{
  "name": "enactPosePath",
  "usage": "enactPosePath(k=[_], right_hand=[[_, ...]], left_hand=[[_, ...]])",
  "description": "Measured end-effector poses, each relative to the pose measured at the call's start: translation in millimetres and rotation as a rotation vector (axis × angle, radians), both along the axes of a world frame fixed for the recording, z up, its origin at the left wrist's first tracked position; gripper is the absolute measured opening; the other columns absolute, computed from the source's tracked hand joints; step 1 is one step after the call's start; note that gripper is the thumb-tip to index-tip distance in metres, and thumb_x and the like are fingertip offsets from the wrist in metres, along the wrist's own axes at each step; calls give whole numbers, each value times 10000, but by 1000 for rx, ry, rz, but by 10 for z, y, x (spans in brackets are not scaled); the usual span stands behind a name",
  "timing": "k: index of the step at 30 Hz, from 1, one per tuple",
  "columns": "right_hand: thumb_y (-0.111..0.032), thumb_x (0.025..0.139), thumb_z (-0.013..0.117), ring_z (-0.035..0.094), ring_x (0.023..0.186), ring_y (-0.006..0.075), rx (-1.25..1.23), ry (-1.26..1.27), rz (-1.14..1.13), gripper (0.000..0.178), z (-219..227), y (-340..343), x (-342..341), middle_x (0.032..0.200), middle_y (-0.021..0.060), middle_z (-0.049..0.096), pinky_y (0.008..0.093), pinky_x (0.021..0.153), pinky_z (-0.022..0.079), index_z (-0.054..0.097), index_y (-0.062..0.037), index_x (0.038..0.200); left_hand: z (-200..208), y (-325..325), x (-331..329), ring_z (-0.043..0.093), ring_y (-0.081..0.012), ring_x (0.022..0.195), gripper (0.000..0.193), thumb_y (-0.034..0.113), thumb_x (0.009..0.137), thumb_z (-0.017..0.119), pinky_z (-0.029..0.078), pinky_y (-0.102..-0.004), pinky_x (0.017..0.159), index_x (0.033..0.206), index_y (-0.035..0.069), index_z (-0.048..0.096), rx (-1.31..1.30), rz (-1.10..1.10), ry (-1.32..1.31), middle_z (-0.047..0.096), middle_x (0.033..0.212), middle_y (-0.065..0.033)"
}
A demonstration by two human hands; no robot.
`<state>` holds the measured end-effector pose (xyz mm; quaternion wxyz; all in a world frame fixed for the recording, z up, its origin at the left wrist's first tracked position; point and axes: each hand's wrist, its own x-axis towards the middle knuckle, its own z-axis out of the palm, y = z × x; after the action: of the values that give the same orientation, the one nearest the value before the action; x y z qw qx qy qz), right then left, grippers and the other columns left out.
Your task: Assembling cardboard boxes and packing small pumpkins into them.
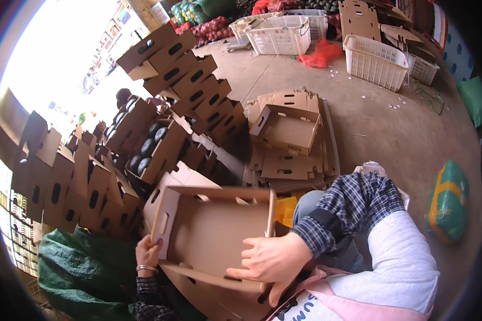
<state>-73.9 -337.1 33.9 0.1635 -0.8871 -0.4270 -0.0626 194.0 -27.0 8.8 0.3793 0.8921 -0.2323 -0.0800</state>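
An open, shallow cardboard box lies tilted in front of me over more flat cardboard. My left hand, with a bracelet at the wrist, is closed on the box's left end wall near its hand slot. Across the near right corner reaches my right hand, its fingers spread over the inside and the thumb apart, outside the corner. Its palm hides part of the right wall; I cannot tell how firmly it touches. The box holds nothing.
Folded cardboard sheets are piled ahead, topped by an assembled box. Stacked boxes stand left, near boxes of dark round produce. White crates stand far back. A green sheet and a green-yellow bundle flank me.
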Motion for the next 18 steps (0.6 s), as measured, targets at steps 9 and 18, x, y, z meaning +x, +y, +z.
enactPosePath(k=[9, 18], right_hand=[[-117, 786, 639, 672, 691, 259, 408, 13, -593, 137, -767, -1397, 535, 691, 127, 620, 388, 600, 508, 567, -18, 848], [-346, 869, 638, 624, 926, 427, -3, 339, -919, 376, -2001, -2274, 868, 934, 249, 663, 488, 802, 492, 590, 0, 1010]], left_hand=[[103, -639, -752, 357, -349, 1377, 772, 329, 907, 652, 303, -435, 1110, 1510, 70, 245, 28, -216, -211, 435, 1439, -209], [-684, 317, -1513, 496, -395, 1240, 898, 322, 742, 819, 405, -403, 1039, 1357, -137, 353, 203, 468, -94, 502, 1304, -318]])
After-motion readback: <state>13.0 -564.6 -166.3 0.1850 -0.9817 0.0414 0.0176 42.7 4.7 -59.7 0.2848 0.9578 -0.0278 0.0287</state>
